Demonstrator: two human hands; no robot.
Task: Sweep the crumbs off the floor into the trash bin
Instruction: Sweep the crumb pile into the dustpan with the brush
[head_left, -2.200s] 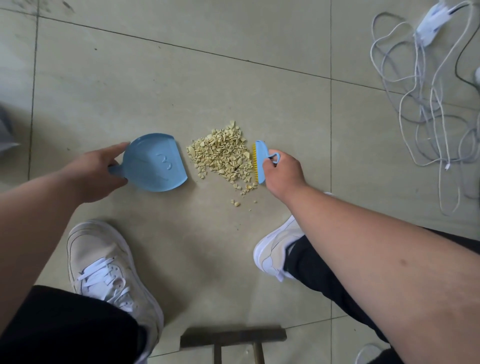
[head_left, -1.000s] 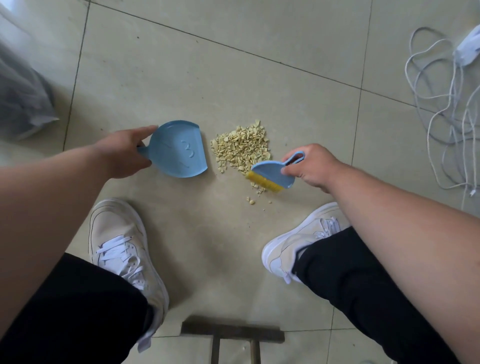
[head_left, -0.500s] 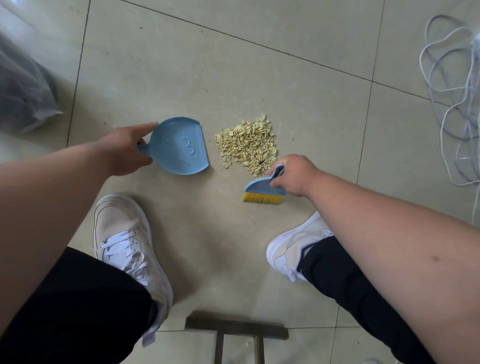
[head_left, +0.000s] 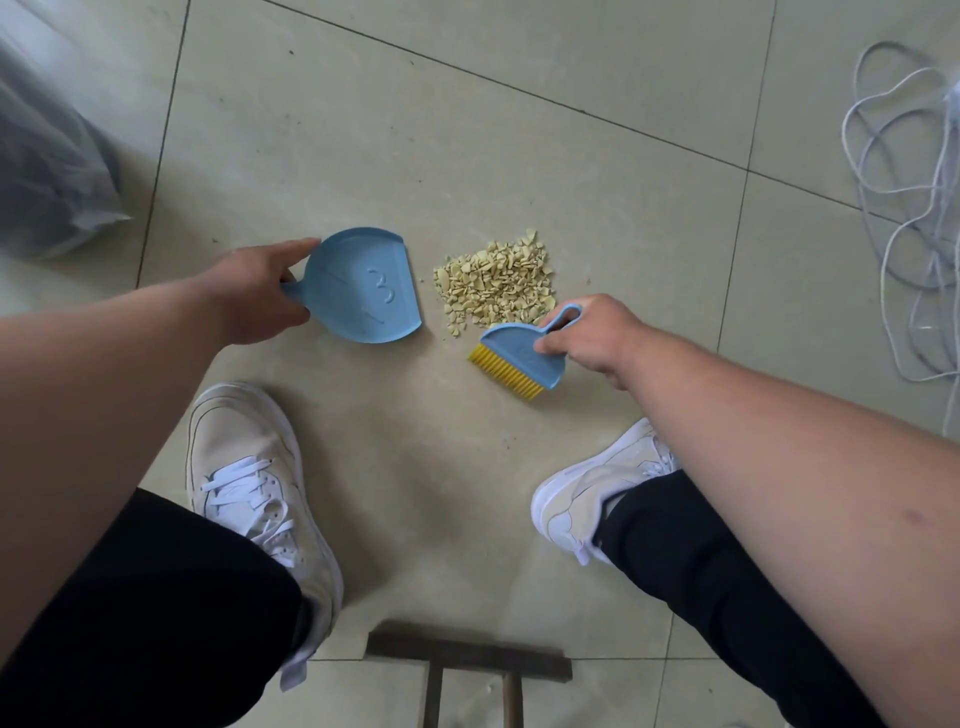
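Observation:
A pile of pale yellow crumbs (head_left: 496, 283) lies on the beige tiled floor. Just left of it rests a small blue dustpan (head_left: 366, 288), its open edge facing the pile. My left hand (head_left: 260, 299) grips the dustpan's short handle. My right hand (head_left: 592, 338) holds a small blue brush (head_left: 522, 358) with yellow bristles. The brush sits at the pile's near right corner, bristles pointing toward me. A bin lined with a clear plastic bag (head_left: 44, 156) shows at the far left edge.
My two white shoes (head_left: 254, 483) (head_left: 597, 483) stand on the floor nearer to me. A tangle of white cables (head_left: 914, 208) lies at the right. A dark wooden frame (head_left: 467, 670) sits at the bottom edge.
The brush has swung from the pile's right side round to its near edge, and the loose crumbs that lay below the pile are gone. The dustpan has stayed in place.

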